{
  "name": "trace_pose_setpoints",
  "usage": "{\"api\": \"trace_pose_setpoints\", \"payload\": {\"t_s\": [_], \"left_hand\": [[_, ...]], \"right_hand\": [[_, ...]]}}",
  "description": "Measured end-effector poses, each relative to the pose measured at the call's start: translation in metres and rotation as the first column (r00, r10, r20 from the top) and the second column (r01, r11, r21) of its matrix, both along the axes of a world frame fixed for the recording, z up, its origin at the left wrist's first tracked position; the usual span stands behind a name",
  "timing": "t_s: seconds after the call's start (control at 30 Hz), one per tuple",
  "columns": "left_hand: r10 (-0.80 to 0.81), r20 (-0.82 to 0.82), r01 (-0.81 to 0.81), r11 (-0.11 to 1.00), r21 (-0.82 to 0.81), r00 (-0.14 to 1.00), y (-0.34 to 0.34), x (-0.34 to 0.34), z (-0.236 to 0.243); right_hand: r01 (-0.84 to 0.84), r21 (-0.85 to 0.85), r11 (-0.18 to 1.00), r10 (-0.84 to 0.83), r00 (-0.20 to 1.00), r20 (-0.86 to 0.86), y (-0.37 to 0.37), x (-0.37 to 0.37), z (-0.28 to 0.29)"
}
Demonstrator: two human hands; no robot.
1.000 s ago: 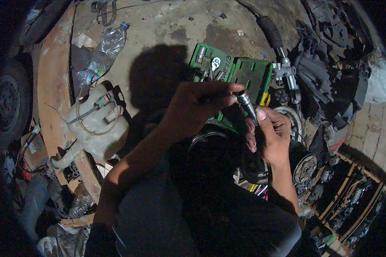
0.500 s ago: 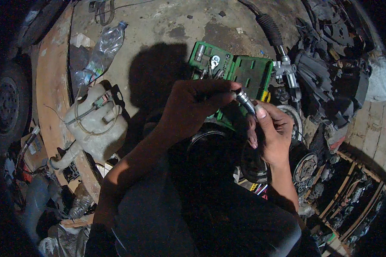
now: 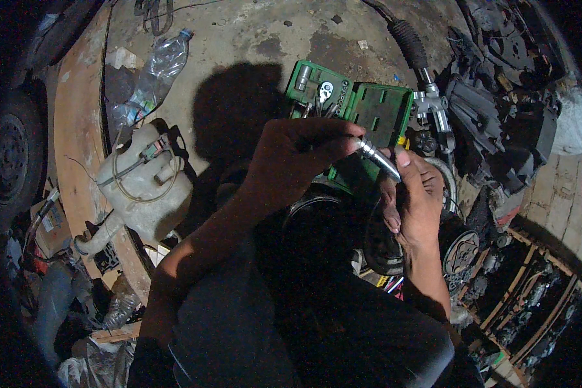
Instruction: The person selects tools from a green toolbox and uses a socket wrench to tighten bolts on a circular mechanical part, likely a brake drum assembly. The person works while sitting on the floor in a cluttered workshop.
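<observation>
Near the green plastic case [image 3: 383, 107], my left hand [image 3: 294, 147] is pinching a cylindrical silver metal tool [image 3: 376, 157], seemingly stiff, slippery, best taken mid-shaft; right hand [image 3: 423, 194]: grip I can't tell

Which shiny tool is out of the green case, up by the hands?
The silver tool slanting from the left hand's fingertips toward the right hand. The ratchet and socket lie in the case instead.
</observation>
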State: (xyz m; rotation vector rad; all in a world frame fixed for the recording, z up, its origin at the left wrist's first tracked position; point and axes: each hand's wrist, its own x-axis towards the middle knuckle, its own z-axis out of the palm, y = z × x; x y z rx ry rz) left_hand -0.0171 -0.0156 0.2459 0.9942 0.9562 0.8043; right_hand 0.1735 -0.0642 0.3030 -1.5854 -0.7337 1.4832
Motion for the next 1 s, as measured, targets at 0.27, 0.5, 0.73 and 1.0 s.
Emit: {"api": "trace_pose_setpoints", "payload": {"t_s": [0.27, 0.5, 0.73, 1.0], "left_hand": [[0.015, 0.003, -0.015, 0.999, -0.029, 1.0, -0.001, 0.002, 0.001], [-0.032, -0.057, 0.033, 0.999, 0.012, 0.998, -0.001, 0.001, 0.01], [0.02, -0.096, -0.009, 0.993, 0.117, 0.995, -0.003, 0.005, 0.003], [0.244, -0.172, -0.242, 0.97, 0.035, 0.954, 0.007, 0.017, -0.133]], "right_hand": [[0.036, -0.057, 0.998, -0.038, 0.999, -0.026, -0.001, 0.0, -0.001], [0.074, -0.179, 0.981, -0.125, 0.949, -0.291, 0.001, 0.001, -0.013], [0.094, -0.25, 0.964, -0.194, 0.891, -0.41, 0.003, 0.002, -0.023], [0.219, -0.031, 0.975, -0.217, 0.975, 0.042, -0.007, 0.032, -0.058]]}}
